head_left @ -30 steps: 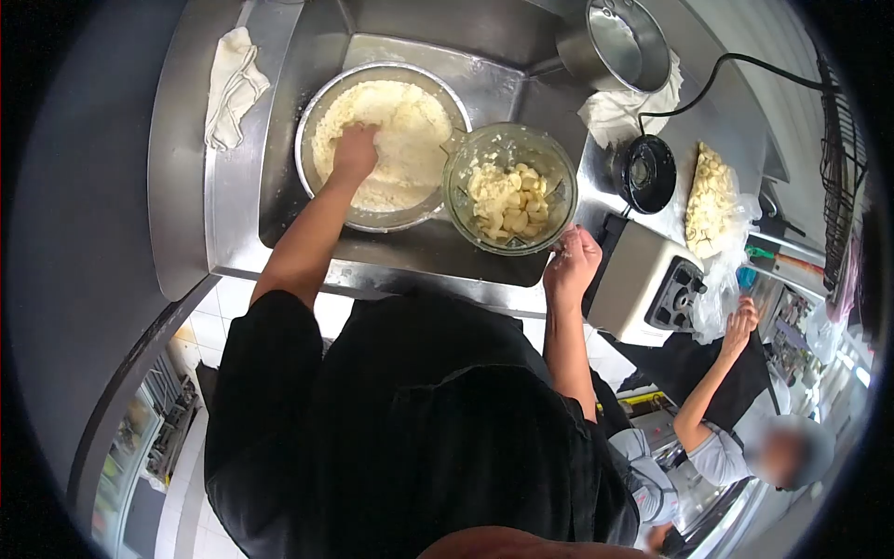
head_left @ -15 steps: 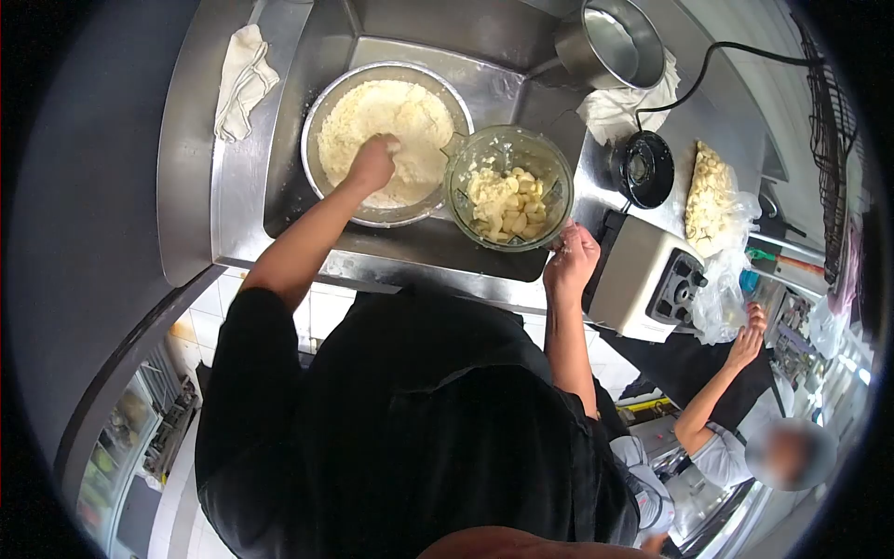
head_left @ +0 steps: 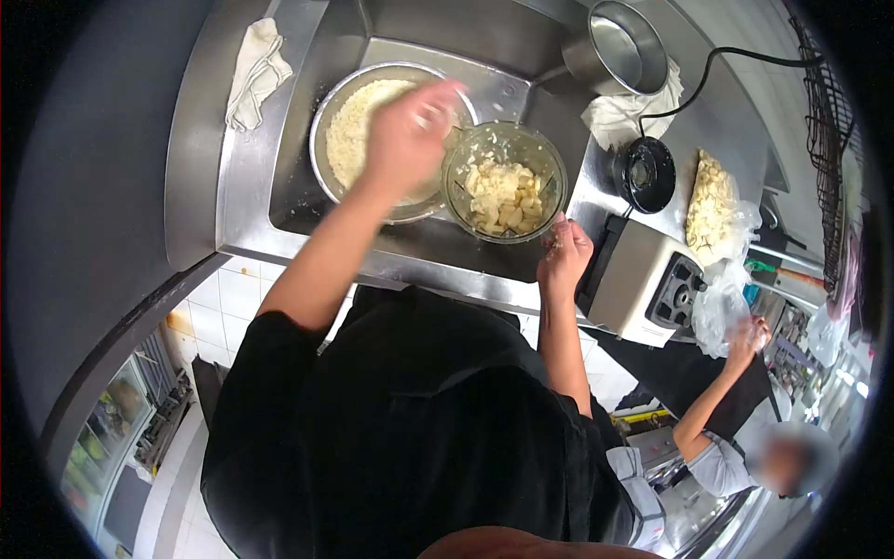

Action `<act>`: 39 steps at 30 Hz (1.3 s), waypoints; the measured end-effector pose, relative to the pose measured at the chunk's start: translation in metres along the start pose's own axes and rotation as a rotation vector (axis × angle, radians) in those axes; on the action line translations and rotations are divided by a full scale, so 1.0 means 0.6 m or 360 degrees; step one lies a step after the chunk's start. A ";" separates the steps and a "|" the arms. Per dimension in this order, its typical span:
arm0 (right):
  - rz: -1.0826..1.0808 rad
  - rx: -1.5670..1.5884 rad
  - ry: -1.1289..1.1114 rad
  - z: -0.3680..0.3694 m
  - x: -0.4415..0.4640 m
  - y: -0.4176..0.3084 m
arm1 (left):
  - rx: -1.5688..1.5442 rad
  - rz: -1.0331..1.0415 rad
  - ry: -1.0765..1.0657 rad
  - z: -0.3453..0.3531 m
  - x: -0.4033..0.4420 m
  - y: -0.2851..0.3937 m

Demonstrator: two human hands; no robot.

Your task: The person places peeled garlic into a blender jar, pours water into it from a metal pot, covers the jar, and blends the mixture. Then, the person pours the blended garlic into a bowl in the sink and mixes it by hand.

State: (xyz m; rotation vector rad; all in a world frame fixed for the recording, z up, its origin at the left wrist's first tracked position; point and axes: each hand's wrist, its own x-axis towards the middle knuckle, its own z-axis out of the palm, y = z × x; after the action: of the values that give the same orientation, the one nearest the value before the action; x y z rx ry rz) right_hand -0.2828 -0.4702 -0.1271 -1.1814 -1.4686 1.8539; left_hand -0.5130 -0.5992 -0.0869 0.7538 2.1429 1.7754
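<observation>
My left hand (head_left: 412, 133), smeared by motion, is raised over the right part of a metal bowl (head_left: 321, 158) in the sink. Pale, crumbly grated matter (head_left: 349, 140) fills the bowl. What the left hand holds, if anything, is too blurred to tell. My right hand (head_left: 564, 253) is closed on the edge or handle of a clear blender jar (head_left: 449, 191), which is tilted so its mouth shows beside the bowl. Inside the jar lie pale peeled cloves (head_left: 510, 200) and some mashed bits.
A white blender base (head_left: 643, 284), a black pan (head_left: 647, 175), a bag of pale cloves (head_left: 710, 210) and a metal pot (head_left: 629, 47) on a cloth stand at the right. Another cloth (head_left: 258, 74) lies on the left ledge. A co-worker (head_left: 722, 461) is at the lower right.
My left hand has risen from the bowl's contents and moved right, toward the jar. The jar and my right hand have shifted only slightly in view.
</observation>
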 end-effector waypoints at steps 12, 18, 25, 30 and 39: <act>0.0044 -0.0069 0.0103 0.003 0.002 0.001 | 0.1236 -0.0424 -0.0391 -0.035 0.002 -0.401; 0.0074 -0.0055 0.0063 0.008 0.004 0.011 | 0.0994 -0.0562 0.0029 -0.084 -0.020 -0.272; 0.0169 -0.0163 0.0006 0.014 0.005 0.015 | 0.0283 -0.0333 0.0311 -0.050 -0.037 -0.099; 0.0074 -0.0291 -0.0051 0.031 0.005 0.014 | 0.0576 0.0414 -0.0732 0.020 -0.066 0.003; 0.0038 -0.0206 0.0072 0.010 0.002 0.002 | 0.1290 -0.0469 -0.1376 0.017 -0.087 -0.205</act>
State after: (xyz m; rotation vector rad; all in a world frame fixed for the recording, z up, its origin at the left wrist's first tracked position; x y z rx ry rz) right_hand -0.2884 -0.4731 -0.1285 -1.2981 -1.5754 1.7584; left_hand -0.4920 -0.6339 -0.2147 1.0350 2.0833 0.2460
